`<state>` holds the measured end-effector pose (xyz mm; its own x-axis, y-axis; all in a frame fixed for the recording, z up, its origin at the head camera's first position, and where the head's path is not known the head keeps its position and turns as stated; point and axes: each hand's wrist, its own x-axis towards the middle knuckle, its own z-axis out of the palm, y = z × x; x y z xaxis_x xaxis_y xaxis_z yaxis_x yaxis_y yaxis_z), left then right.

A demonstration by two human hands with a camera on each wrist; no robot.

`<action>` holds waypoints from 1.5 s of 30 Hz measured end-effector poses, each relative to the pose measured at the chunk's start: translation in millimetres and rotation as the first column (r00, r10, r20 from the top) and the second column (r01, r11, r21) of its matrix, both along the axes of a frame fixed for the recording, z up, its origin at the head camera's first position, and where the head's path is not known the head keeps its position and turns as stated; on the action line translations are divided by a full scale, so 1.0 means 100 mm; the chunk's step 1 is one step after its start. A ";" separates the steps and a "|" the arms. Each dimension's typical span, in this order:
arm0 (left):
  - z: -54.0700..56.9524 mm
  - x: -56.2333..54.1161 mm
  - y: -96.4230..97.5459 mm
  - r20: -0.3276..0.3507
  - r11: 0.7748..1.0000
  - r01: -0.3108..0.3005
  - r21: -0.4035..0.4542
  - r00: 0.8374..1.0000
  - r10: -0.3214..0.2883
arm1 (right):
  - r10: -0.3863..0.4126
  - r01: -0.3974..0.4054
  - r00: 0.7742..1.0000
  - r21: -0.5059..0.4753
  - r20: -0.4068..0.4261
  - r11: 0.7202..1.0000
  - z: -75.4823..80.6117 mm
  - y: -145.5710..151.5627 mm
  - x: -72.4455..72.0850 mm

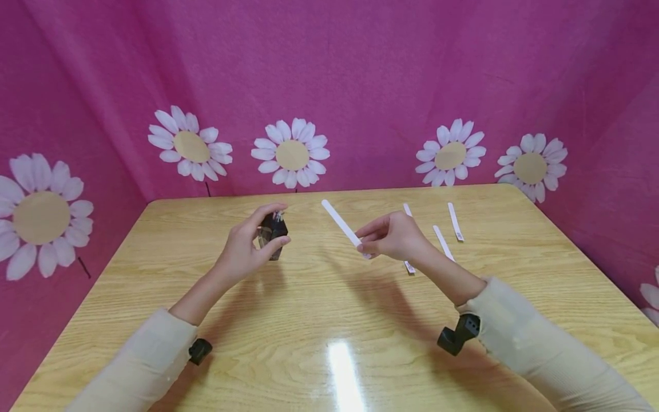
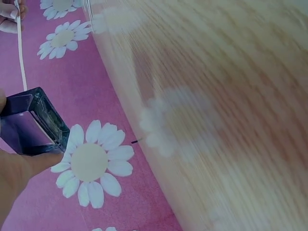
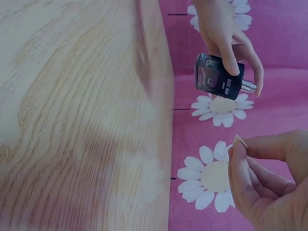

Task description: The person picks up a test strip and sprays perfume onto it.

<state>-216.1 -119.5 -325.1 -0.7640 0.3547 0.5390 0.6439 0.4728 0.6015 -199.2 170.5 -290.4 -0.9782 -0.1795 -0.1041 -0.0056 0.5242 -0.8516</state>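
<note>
My left hand (image 1: 244, 245) grips a dark glass perfume bottle (image 1: 274, 230) above the table, thumb at its near side. In the right wrist view the bottle (image 3: 219, 77) carries light lettering, and a fingertip of that hand lies at its silver spray nozzle (image 3: 249, 86). A thin white paper test strip (image 1: 340, 222) is pinched by its lower end between the thumb and fingers of my right hand (image 1: 393, 236). The strip slants up toward the upper left, its free end apart from the bottle. The left wrist view shows only the bottle's dark base and side.
Three more white strips lie on the wooden table (image 1: 288, 343): one (image 1: 455, 221) farthest right, one (image 1: 441, 240) partly behind my right forearm, one (image 1: 409, 268) mostly behind my right hand. A pink curtain (image 1: 360, 74) with daisies hangs behind the table's far edge.
</note>
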 end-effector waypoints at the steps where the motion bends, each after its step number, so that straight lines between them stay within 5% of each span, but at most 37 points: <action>1: 0.01 0.00 0.00 0.007 1.000 -0.008 0.002 1.000 0.008 | 0.001 -0.001 1.000 -0.001 0.001 1.000 0.00 0.00 0.00; 7: 0.03 0.00 0.02 0.070 0.998 -0.048 0.042 0.997 0.045 | 0.008 -0.008 1.000 -0.001 -0.004 1.000 0.02 0.00 0.01; 19: 0.06 0.05 0.07 -0.001 0.998 0.007 0.070 1.000 -0.007 | -0.001 0.002 1.000 -0.046 0.015 0.999 -0.01 0.00 0.03; 32: 0.08 0.04 0.03 0.150 0.995 -0.038 0.087 0.988 0.025 | 0.001 0.002 0.999 -0.080 0.037 0.997 -0.07 0.13 0.00; 39: 0.08 0.00 -0.03 0.284 0.988 -0.038 0.151 0.959 -0.007 | -0.028 0.035 0.998 -0.113 0.062 0.993 -0.14 0.24 -0.07; 45: 0.06 -0.03 -0.06 0.326 0.983 -0.058 0.174 0.945 -0.002 | -0.084 0.095 0.991 -0.108 0.106 0.990 -0.21 0.32 -0.17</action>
<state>-219.2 -125.3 -318.9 -0.9157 0.2519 0.3132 0.3883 0.3534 0.8511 -215.8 202.8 -311.3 -0.9764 -0.1075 -0.1871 0.1260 0.4198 -0.8988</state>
